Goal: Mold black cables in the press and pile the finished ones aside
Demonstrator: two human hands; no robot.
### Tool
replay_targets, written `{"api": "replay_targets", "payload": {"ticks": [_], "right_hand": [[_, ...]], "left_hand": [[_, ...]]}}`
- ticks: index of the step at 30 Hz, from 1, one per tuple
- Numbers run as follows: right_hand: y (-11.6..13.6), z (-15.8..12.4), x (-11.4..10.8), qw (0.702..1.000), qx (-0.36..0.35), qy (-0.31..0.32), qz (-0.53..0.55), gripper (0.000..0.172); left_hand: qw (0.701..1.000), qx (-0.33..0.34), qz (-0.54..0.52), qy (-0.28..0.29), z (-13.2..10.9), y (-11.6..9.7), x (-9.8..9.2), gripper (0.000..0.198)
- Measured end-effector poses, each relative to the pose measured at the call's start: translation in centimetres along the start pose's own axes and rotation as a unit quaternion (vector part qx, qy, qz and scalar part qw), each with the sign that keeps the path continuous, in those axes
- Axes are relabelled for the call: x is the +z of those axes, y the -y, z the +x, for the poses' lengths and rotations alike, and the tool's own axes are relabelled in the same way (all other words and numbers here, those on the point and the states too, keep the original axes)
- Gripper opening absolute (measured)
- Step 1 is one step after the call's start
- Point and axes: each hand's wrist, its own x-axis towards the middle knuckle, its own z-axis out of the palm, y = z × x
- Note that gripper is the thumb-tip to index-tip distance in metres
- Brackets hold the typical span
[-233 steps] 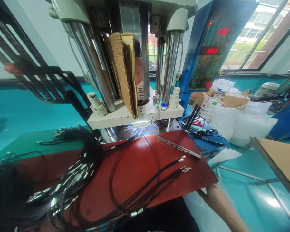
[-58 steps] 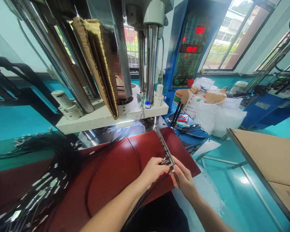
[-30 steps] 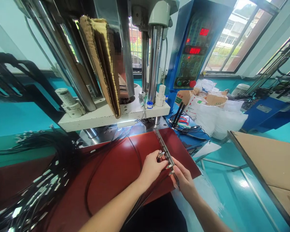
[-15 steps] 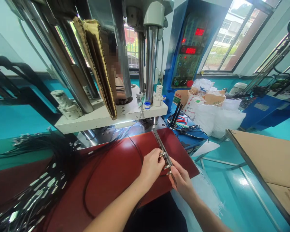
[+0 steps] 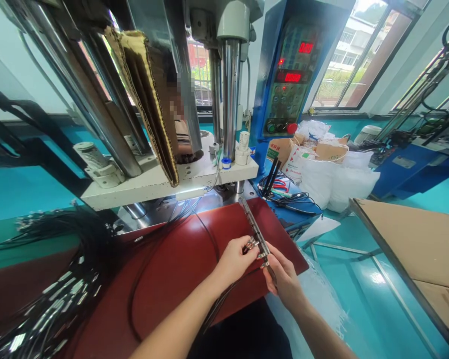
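My right hand point(image 5: 282, 274) grips the near end of a long, narrow slotted metal bar point(image 5: 257, 227), its far end pointing toward the machine. Small metal connectors point(image 5: 263, 260) sit at the bar's near part, by my right fingertips. My left hand point(image 5: 235, 259), closed in a pinch, holds several small metal cable connectors point(image 5: 250, 244) just left of the bar. Black cables point(image 5: 219, 305) trail below my left forearm over the dark red board point(image 5: 179, 284). Whether the pinched connectors touch the bar, I cannot tell.
A press with steel columns point(image 5: 230, 99) and a white plate point(image 5: 164, 179) stands ahead, cardboard point(image 5: 149, 104) hanging on it. A person sits behind. Bundled black cables point(image 5: 67, 269) lie left. A blue control box point(image 5: 290, 75), red-handled scissors point(image 5: 280, 185) and white sacks point(image 5: 316, 174) are right.
My left hand has drawn slightly down and away from the bar, with the connectors now showing at its fingertips. More cable shows under my left forearm. My right hand still holds the bar.
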Motion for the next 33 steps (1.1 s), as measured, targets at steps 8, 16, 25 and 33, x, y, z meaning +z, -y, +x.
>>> {"api": "replay_targets", "payload": {"ticks": [8, 16, 25, 33], "right_hand": [[-0.2, 0.0, -0.1, 1.0, -0.014, 0.006, 0.001, 0.055], [0.2, -0.3, 0.4, 1.0, -0.029, -0.009, -0.002, 0.056], [0.4, -0.4, 0.6, 1.0, -0.018, -0.016, 0.0, 0.054], [0.2, -0.3, 0.6, 0.999, -0.029, -0.011, -0.01, 0.053]], "left_hand": [[0.999, 0.003, 0.012, -0.05, -0.6, 0.2, 0.4, 0.016], [0.998, 0.027, 0.042, -0.041, -0.5, 0.2, 1.0, 0.018], [0.979, -0.089, -0.182, -0.032, -0.3, 1.2, -0.2, 0.012], [0.978, -0.137, -0.158, -0.005, -0.4, 1.7, -0.3, 0.021]]}}
